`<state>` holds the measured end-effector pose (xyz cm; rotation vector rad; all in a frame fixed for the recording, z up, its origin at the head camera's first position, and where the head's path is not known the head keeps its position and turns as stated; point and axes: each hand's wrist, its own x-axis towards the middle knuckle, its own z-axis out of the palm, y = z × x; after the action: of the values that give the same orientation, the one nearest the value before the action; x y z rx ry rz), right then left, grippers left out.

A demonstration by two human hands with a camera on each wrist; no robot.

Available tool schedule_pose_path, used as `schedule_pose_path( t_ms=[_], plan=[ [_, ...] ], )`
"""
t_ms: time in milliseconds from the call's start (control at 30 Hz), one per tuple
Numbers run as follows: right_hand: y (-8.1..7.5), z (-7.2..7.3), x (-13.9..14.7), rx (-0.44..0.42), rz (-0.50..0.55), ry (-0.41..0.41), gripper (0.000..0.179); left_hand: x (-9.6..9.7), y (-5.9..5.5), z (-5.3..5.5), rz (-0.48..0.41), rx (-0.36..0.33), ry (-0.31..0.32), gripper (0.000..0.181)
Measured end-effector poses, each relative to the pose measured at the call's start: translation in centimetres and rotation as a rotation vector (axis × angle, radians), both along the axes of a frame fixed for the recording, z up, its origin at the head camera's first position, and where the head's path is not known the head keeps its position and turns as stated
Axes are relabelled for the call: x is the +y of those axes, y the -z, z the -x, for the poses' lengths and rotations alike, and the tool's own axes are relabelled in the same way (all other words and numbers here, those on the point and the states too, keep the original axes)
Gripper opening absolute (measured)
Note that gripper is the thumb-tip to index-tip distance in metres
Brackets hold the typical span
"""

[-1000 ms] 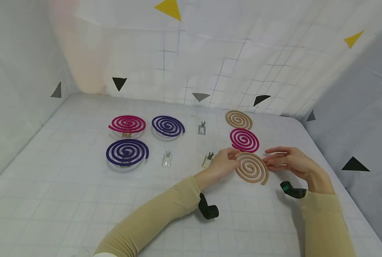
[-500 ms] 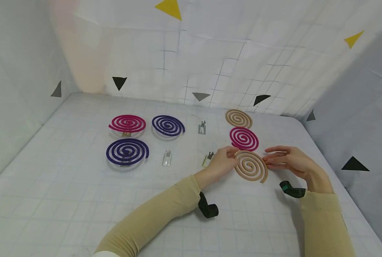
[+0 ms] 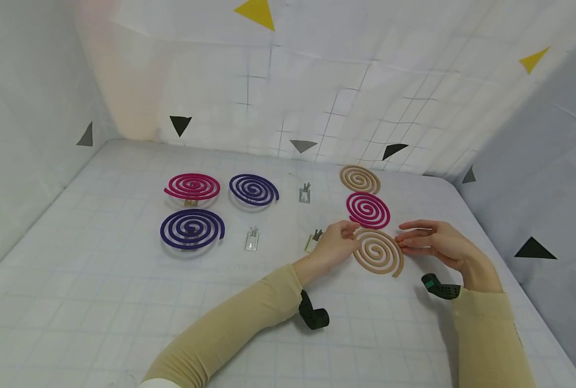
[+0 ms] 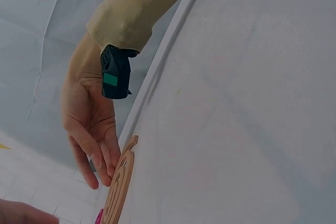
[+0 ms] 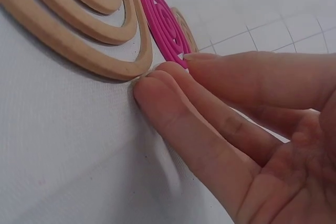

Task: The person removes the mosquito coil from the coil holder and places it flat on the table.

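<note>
A beige mosquito coil [image 3: 376,250] lies at the right of the white table, between both hands. My left hand [image 3: 332,247] has its fingers at the coil's left edge; a fingertip of it shows in the left wrist view's bottom corner. At the right edge, my right hand [image 3: 440,245] touches the rim with loosely extended fingers. Close up in the right wrist view, those fingertips [image 5: 157,90] meet the coil's outer ring. Just behind this coil lies a magenta coil [image 3: 367,210], and beyond that another beige coil [image 3: 359,179].
To the left, a magenta coil [image 3: 194,186] and two purple coils, one nearer [image 3: 191,229] and one farther [image 3: 252,189], sit on small stands. Several small metal stands, one silver [image 3: 251,241] and one gold-toned [image 3: 312,243], stand mid-table. White sheeting encloses the back and sides.
The beige coil has shifted very slightly between the hands. Both hands keep nearly the same place at its edges, and the other coils have not moved.
</note>
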<state>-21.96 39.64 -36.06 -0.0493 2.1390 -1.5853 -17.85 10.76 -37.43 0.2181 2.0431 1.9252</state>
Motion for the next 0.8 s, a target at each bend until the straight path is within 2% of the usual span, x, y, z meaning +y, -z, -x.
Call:
schedule_pose_path(
  t_ms=[167,400,733,800],
  plan=[
    [-0.1,-0.1,0.1,0.022,-0.038,-0.007,0.048,0.0,0.1,0.0,-0.007,0.009,0.002,0.047],
    [-0.6,-0.2,-0.1,0.093,-0.245,0.016,0.067,0.0,0.2,0.1,-0.026,0.024,0.004,0.049],
    [-1.4,-0.4,-1.2,0.184,-0.258,-0.020,0.063,0.0,-0.3,0.0,-0.042,0.038,0.009,0.047],
    [-1.6,-0.4,-1.6,0.205,-0.241,0.003,0.061,-0.1,-0.6,0.1,-0.056,0.040,0.020,0.047]
  ],
)
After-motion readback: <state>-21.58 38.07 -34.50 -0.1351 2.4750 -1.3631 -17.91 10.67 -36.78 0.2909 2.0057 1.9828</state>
